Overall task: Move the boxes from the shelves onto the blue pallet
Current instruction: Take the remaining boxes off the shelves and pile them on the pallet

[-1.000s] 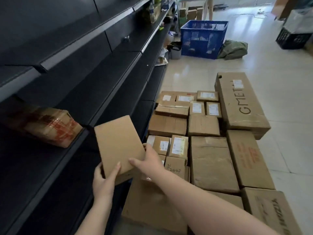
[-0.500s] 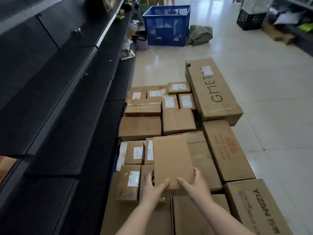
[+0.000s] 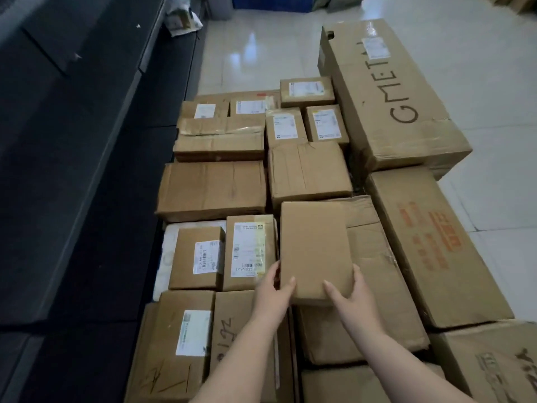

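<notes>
A plain flat brown box [image 3: 315, 248] lies over a bigger creased carton [image 3: 374, 257] in the pile of boxes. My left hand [image 3: 274, 289] holds its near left corner, thumb on top. My right hand [image 3: 345, 295] grips its near right corner, thumb on top. Beside it on the left stand two labelled boxes [image 3: 250, 251]. Many cartons cover the pallet, which is hidden under them.
Dark shelves [image 3: 87, 141] run along the left. A long carton marked GMET [image 3: 386, 94] and a carton with red print [image 3: 433, 242] flank the pile on the right. White tiled floor [image 3: 479, 82] lies beyond. A blue crate [image 3: 270, 2] stands far back.
The box came off the dark shelf, swung right over the pile and now sits low on the creased carton. Both hands stayed on it. The view tilted down.
</notes>
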